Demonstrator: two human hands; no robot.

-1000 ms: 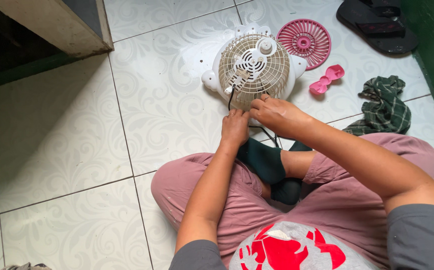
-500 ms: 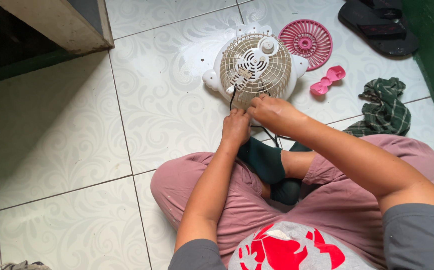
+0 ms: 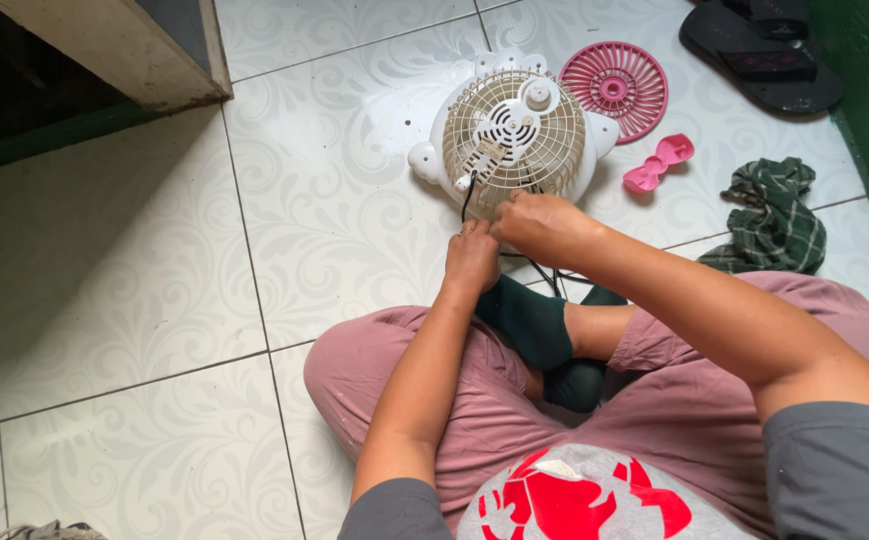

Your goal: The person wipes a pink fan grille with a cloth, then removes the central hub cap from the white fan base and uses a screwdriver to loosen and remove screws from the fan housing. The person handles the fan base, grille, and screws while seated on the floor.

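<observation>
A: Where's the fan [image 3: 514,135]?

B: On the floor [image 3: 334,220], face down just beyond the crossed legs, its black cord [image 3: 466,195] running toward the hands.

A: And the hands?

B: Left hand [image 3: 471,258] curled shut near the cord; right hand [image 3: 539,225] closed at the fan's near rim. What each grip pinches, I can't tell.

A: Anything else around?

B: Pink grille [image 3: 615,88] far right, pink clip [image 3: 657,163], a green cloth [image 3: 769,215], sandals [image 3: 759,40].

A: Advice?

B: Probably steady the fan with one hand and keep the cord slack.
</observation>
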